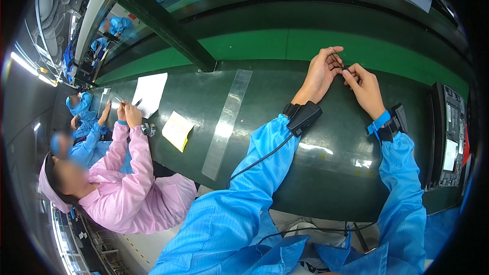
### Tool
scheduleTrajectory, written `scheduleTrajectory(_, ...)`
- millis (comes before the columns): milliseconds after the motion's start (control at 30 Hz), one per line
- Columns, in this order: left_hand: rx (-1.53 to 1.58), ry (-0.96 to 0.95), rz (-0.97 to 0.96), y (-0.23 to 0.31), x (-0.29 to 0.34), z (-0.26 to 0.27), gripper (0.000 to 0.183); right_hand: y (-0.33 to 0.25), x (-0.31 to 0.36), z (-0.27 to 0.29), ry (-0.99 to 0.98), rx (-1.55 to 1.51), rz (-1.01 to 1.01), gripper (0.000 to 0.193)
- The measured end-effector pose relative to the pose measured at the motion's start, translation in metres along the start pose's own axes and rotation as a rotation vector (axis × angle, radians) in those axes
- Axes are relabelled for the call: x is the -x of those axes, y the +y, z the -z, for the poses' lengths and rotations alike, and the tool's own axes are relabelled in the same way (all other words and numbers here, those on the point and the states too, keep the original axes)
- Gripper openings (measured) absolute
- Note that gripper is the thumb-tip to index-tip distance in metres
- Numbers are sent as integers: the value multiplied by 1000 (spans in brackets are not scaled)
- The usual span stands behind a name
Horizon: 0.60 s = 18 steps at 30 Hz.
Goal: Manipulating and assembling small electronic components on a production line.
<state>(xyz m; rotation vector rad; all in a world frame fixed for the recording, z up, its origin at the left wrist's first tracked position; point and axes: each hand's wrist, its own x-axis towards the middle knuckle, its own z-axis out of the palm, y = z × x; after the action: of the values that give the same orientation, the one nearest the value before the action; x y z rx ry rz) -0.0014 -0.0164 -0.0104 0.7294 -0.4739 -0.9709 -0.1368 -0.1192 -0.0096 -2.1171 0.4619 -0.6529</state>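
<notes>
Over the far side of the green bench, my left hand [322, 74] and my right hand [365, 87] come together at the fingertips. Between them is a small dark piece [345, 66], too small to name. My right thumb and fingers pinch it, while the curled fingers of my left hand close on its other side. A black device [304, 117] is strapped to my left wrist, with a cable running down the sleeve. Another black device [399, 118] and a blue strap [378, 123] sit on my right wrist.
At the right end of the bench [326, 188] stands a black-framed unit [449, 132]. A clear strip [226, 125], yellow note [178, 130] and white sheet [150, 94] lie left. A person in pink [122, 188] works there. A green post [163, 23] rises behind.
</notes>
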Motion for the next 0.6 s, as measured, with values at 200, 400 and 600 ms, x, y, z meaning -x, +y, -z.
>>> scheduleTrajectory(200,-9,2,-6,1,0,-1,38,-3,0,1,-8,0,-1,28)
scheduleTrajectory(400,3,0,2,0,0,0,37,-5,0,0,-8,-14,-4,29)
scheduleTrajectory(600,-40,3,-17,-2,-2,1,35,-4,1,1,-7,-21,9,28)
